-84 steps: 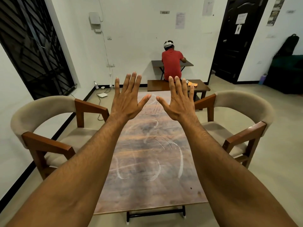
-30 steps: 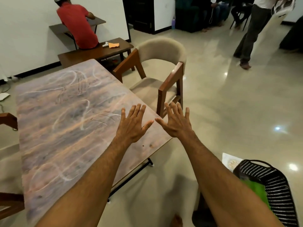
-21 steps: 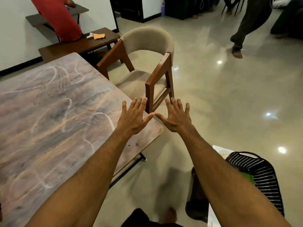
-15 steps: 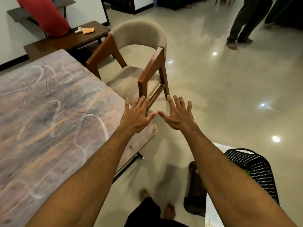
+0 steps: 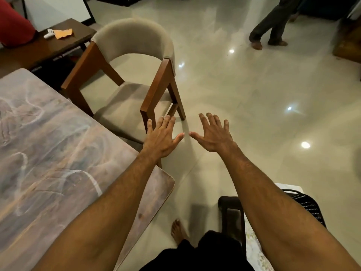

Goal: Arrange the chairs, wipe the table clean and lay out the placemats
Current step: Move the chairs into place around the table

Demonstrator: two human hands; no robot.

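Note:
A wooden armchair (image 5: 136, 45) with a beige padded back and seat stands beside the right side of the table (image 5: 48, 153), turned at an angle to it. The tabletop is wood-grained and smeared with white chalky streaks. My left hand (image 5: 162, 137) is stretched out flat, fingers straight, just short of the chair's near armrest post. My right hand (image 5: 213, 133) is held out flat beside it over bare floor, fingers spread. Neither hand holds anything. No placemats are plainly in view.
A black perforated basket (image 5: 306, 204) sits at the lower right on a patterned sheet (image 5: 254, 249). A low dark bench (image 5: 48, 44) with an orange scrap stands behind the chair. A person's legs (image 5: 271, 22) cross the glossy floor at the far right. My bare foot (image 5: 177, 229) is below.
My view has swung from the table's end to its right side and closer to the right chair. Both hands stay flat and empty, now nearer the chair's armrest.

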